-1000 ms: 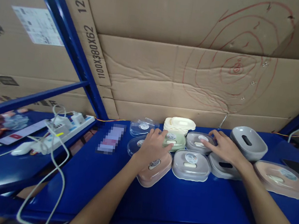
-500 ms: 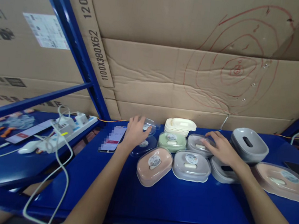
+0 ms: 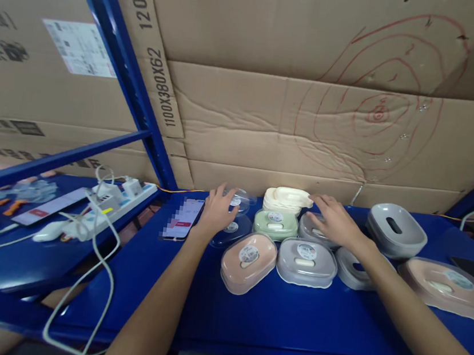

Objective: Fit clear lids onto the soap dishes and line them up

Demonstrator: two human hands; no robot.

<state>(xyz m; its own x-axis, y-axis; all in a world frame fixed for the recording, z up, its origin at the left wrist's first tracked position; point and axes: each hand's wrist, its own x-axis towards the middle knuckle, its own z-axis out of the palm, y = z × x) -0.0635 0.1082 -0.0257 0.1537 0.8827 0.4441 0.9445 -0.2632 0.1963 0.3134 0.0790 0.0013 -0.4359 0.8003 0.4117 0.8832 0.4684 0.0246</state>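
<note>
My left hand (image 3: 218,210) rests with spread, slightly bent fingers at a clear lid (image 3: 240,200) on the blue shelf. Another clear lid (image 3: 232,231), with a round label, lies in front of it. Fingers stretched and thumb apart, my right hand (image 3: 335,219) reaches the right end of a stack of cream oval trays (image 3: 281,199); whether it touches the top one, I cannot tell. Below that hand, a greyish-pink lidded box (image 3: 311,228) is partly covered. A green lidded box (image 3: 276,225) stands between my hands. Nearer me are a pink lidded box (image 3: 249,264) and a grey lidded box (image 3: 307,264).
Grey open trays (image 3: 397,246) are stacked at right, with another grey tray (image 3: 348,272) partly under my forearm. A pink lidded box (image 3: 450,289) lies farther right. A phone (image 3: 182,220) lies left, beyond it a power strip (image 3: 116,206) with white cables. Cardboard (image 3: 249,110) stands behind.
My right hand has moved left, from above the greyish-pink box to the right end of the cream stack. My left hand stays at the clear lid. The view has shifted slightly.
</note>
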